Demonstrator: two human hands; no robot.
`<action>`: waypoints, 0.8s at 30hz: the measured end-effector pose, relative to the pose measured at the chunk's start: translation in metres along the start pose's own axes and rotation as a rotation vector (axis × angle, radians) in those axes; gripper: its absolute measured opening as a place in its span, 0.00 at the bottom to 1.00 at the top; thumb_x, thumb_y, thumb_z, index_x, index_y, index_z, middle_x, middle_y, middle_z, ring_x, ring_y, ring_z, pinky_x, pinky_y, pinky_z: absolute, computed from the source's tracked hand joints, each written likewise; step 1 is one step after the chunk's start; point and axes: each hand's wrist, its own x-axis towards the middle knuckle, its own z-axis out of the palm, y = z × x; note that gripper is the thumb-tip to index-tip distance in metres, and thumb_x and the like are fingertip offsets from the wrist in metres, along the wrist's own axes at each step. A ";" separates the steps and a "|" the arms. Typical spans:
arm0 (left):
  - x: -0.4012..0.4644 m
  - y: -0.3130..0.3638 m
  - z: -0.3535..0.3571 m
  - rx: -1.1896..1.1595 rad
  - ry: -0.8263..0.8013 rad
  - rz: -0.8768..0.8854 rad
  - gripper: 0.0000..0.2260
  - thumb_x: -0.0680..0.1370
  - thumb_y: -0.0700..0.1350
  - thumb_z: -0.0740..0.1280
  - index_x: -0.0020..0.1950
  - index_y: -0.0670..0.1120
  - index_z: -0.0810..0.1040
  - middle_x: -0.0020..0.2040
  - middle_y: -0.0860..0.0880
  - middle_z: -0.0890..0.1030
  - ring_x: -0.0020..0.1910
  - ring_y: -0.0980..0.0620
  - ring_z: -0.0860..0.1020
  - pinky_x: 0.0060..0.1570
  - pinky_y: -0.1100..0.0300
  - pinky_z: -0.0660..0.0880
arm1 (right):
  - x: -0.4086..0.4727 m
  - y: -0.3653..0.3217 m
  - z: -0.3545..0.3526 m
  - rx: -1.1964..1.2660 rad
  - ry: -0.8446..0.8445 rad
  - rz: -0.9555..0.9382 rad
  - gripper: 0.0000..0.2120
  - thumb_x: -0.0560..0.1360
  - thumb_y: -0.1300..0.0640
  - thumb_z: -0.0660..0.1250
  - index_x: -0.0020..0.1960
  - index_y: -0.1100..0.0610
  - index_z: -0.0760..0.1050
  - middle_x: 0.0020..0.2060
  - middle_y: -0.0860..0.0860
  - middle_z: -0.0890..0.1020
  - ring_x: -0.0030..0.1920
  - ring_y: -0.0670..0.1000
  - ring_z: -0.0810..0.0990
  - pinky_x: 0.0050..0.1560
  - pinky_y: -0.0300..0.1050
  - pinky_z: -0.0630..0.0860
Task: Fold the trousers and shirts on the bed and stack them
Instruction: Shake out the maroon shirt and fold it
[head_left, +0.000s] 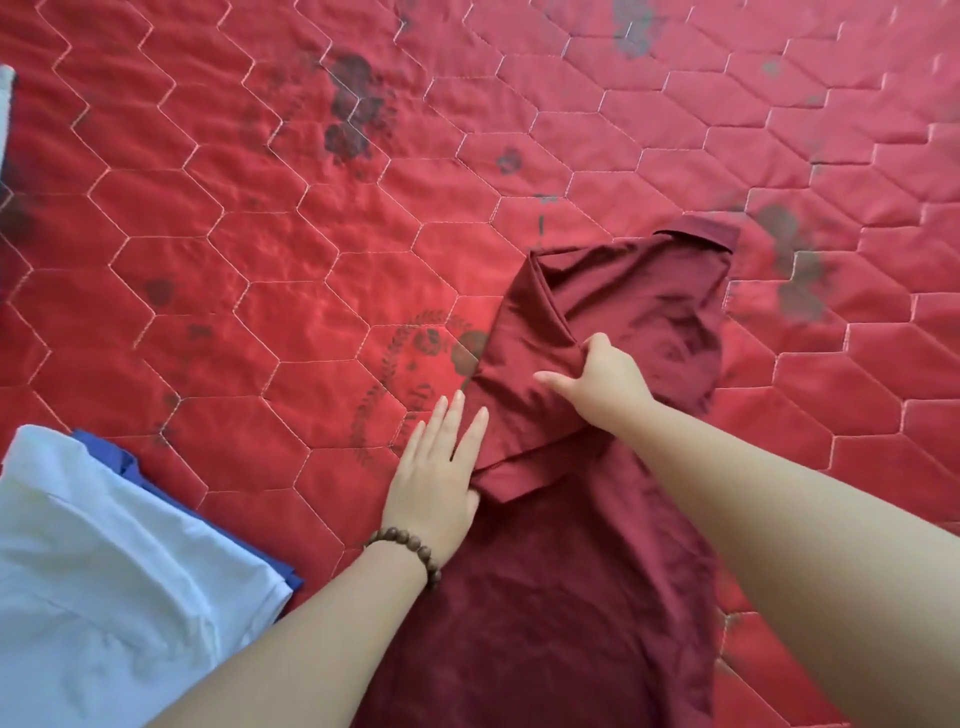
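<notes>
left hand (436, 483) lies flat pinning the maroon shirt (597, 519) edge, right hand (602, 382) pinches the sleeve fold, so i'd pull it across taut before pressing down.

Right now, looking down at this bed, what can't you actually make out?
- Maroon shirt: its lower end runs off the bottom edge of the head view, and the right forearm covers part of it.
- Right hand: fingertips buried in the fold it grips.
- Left hand: thumb tucked under the sleeve edge.
- White garment: cut off by the left and bottom edges.
- Blue garment: mostly hidden beneath the white one; type unclear.
</notes>
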 end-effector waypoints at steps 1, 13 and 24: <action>0.004 0.001 -0.001 -0.043 0.029 -0.010 0.39 0.71 0.36 0.64 0.78 0.50 0.51 0.79 0.46 0.47 0.78 0.49 0.45 0.74 0.59 0.41 | 0.001 -0.003 0.001 0.015 0.015 -0.016 0.20 0.72 0.46 0.71 0.49 0.58 0.66 0.52 0.60 0.79 0.55 0.62 0.76 0.45 0.48 0.67; 0.013 0.000 -0.001 0.076 0.117 0.343 0.26 0.70 0.39 0.69 0.69 0.45 0.74 0.73 0.42 0.67 0.72 0.38 0.63 0.68 0.39 0.63 | 0.002 0.018 -0.014 -0.079 0.153 -0.043 0.08 0.76 0.60 0.65 0.54 0.60 0.71 0.52 0.60 0.78 0.53 0.62 0.75 0.51 0.53 0.73; 0.045 0.013 -0.001 0.127 0.087 0.495 0.21 0.79 0.40 0.56 0.71 0.35 0.68 0.73 0.37 0.66 0.74 0.41 0.62 0.72 0.48 0.61 | -0.004 0.013 0.022 -0.413 0.159 -0.708 0.23 0.77 0.62 0.59 0.72 0.56 0.67 0.73 0.53 0.65 0.75 0.55 0.61 0.74 0.54 0.55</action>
